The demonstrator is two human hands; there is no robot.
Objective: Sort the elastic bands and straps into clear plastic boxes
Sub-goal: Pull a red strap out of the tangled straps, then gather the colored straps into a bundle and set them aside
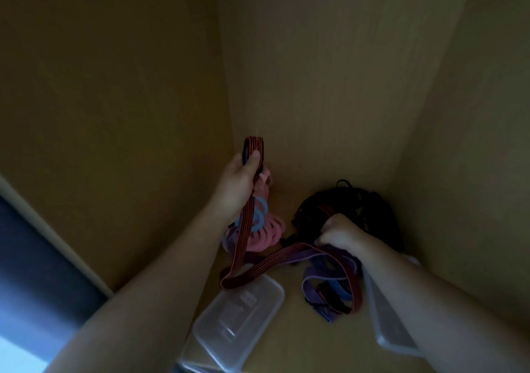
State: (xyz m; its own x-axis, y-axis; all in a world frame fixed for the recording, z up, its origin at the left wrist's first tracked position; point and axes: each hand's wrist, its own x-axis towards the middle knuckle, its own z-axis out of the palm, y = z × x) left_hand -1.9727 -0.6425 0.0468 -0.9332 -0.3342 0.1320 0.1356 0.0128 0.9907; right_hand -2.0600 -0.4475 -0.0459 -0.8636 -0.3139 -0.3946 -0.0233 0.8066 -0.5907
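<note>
My left hand [239, 184] grips the red striped strap [275, 259], raised. My right hand [341, 233] pinches the tangle of straps [329, 283] hanging below it. A clear box [258, 312] lies under my left hand.

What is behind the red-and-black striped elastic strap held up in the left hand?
Behind the red-and-black striped strap sits a heap of pink coiled bands with light blue rings. The left hand and strap cover part of it; more may lie unseen.

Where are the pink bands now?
In the head view, the pink bands lie near the middle, in the back left corner, behind the left hand; the black pile is to their right.
</note>
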